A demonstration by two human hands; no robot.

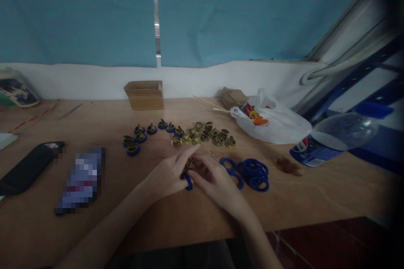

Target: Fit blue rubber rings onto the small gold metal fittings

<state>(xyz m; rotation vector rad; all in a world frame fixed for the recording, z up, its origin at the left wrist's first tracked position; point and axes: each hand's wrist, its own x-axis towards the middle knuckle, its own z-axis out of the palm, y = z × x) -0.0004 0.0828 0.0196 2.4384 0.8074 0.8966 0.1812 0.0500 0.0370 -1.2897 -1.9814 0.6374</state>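
The left hand [170, 171] grips a blue ring [189, 183] at its fingertips, the ring hanging on edge below them. A gold-coloured case [189, 162] shows between the two hands, mostly covered. The right hand [216, 178] curls in from the other side, thumb towards the ring, probably to steady the pieces; whether it grasps the case or only touches it, I cannot tell.

Just beyond the fingers, loose gold cases [205, 135] stand bunched on the surface [176, 222], seemingly to keep them within reach. The spare blue rings [248, 171] are heaped beside the right hand, likely for easy picking. Cases seated in rings [133, 149] sit in an arc farther left, apparently kept from the loose ones.

Farther out, a black pouch [31, 169], a cardboard box [145, 96], a plastic bag [284, 124] and a bottle [331, 141] stand aside, which leaves the hands working room.
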